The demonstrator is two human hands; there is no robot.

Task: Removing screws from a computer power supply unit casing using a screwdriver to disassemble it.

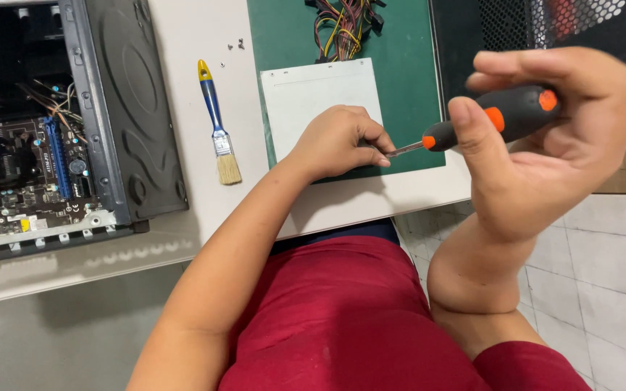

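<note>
White table [182, 58] under the work, pale and scuffed, its near edge running across the lower left; grey tiled floor [603, 275] off to the right and below. Dark perforated metal panel [545, 22] at the top right corner.

Open computer case [121, 108] lying at the left end of the table, circuit board [30, 181] with 1 blue slot and loose wires showing inside. Green cutting mat [400, 72] on the table's middle, bundle of coloured cables [342, 25] at its far edge, white sheet [313, 94] lying flat on it. Paintbrush [219, 130] with blue and yellow handle between case and mat, bristles toward the near edge, touching neither. A few tiny screws [237, 45] just beyond it.

Right hand [545, 145] raised near the camera, fingers curled around a black and orange screwdriver [494, 119], thumb along the handle. Left hand [338, 141] resting on the mat over the sheet's lower corner, thumb and fingers pinched shut on the screwdriver's metal tip [402, 150]. Screwdriver lying nearly level between both hands, above the mat's right edge. Red clothing [342, 318] filling the lower middle.
</note>
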